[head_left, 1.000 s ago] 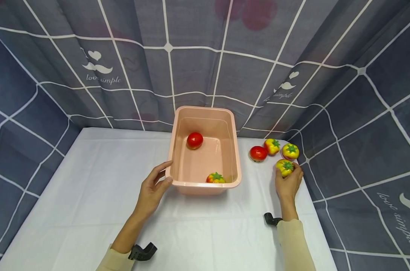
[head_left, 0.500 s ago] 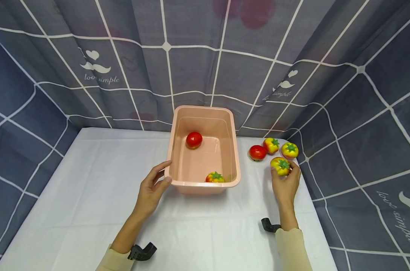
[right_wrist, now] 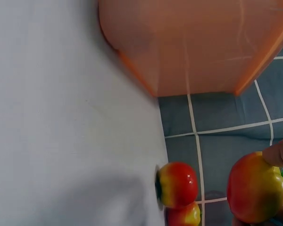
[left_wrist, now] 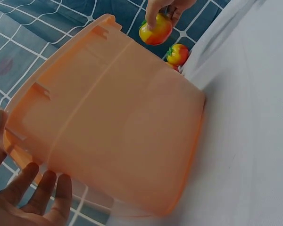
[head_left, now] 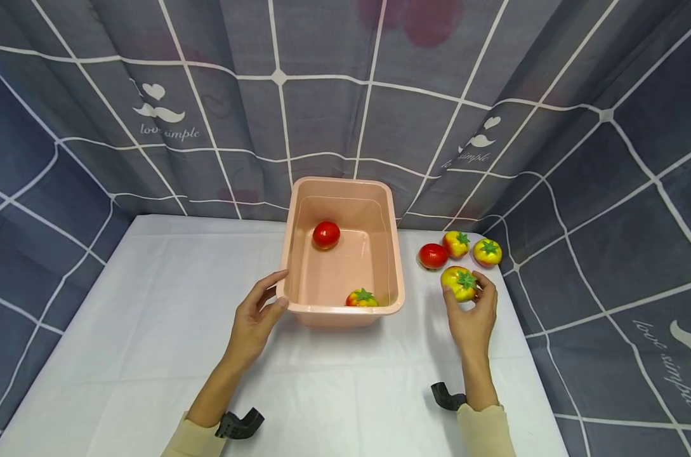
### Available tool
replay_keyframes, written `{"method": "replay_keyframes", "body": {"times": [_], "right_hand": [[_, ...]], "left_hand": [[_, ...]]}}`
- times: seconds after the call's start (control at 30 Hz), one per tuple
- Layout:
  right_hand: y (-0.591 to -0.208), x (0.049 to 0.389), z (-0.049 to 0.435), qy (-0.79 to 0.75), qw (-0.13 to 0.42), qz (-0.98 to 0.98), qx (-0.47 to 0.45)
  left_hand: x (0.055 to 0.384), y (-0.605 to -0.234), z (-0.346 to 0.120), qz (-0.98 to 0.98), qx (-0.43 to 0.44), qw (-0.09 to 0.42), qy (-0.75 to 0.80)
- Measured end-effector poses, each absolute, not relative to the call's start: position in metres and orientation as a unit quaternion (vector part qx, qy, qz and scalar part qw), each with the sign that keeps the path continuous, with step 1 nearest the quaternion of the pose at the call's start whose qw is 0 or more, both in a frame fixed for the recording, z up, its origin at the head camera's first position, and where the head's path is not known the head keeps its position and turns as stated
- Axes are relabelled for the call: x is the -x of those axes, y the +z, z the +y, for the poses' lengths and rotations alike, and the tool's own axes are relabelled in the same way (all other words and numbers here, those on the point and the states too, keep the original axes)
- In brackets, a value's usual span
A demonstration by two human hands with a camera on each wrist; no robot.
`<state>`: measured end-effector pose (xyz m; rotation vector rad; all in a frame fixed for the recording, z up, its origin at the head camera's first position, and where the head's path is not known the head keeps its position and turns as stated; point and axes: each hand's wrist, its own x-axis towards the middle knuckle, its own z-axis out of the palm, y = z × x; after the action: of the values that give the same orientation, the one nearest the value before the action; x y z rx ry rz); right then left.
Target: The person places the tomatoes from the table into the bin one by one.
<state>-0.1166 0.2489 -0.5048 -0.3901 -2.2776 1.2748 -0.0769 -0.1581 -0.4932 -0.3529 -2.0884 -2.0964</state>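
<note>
My right hand (head_left: pixel 473 320) pinches a yellow-and-red tomato (head_left: pixel 457 283) with a green leafy top, between thumb and fingers. In the right wrist view this tomato (right_wrist: pixel 254 188) appears at the lower right, lifted above the others. My left hand (head_left: pixel 252 322) holds the near left corner of a peach-coloured plastic tub (head_left: pixel 399 254) by its rim, thumb and fingers set around that corner. Inside the tub are a red tomato (head_left: pixel 326 235) toward the back and a yellow-and-red one (head_left: pixel 361 298) by the front wall, partly hidden by the rim.
Right of the tub, a red tomato (head_left: pixel 433 256) and two yellow-and-red tomatoes, one behind (head_left: pixel 455 244) and one near the table's right edge (head_left: pixel 486 252), lie grouped on the white cloth (head_left: pixel 168 317). A grey checked curtain (head_left: pixel 219 127) hangs behind and along both sides.
My right hand has drawn the held tomato left and slightly toward me, away from the group. The left hand and the tub have stayed in place.
</note>
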Motion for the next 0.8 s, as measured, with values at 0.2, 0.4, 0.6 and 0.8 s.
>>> {"method": "replay_keyframes", "body": {"times": [0.2,0.4,0.6,0.8], "right_hand": [[-0.506,0.112,0.244,0.476,0.242,-0.834,0.136],[-0.502,0.109,0.238,0.481,0.252,-0.832,0.116],[-0.478,0.102,0.225,0.490,0.266,-0.828,0.057],[-0.455,0.095,0.204,0.518,0.269,-0.811,-0.030]], "left_hand": [[0.078,-0.494,-0.158,-0.698,0.121,0.082,-0.701],[0.077,-0.495,-0.158,-0.701,0.120,0.082,-0.698],[0.077,-0.496,-0.158,-0.700,0.120,0.080,-0.700],[0.078,-0.496,-0.159,-0.698,0.121,0.079,-0.701]]}}
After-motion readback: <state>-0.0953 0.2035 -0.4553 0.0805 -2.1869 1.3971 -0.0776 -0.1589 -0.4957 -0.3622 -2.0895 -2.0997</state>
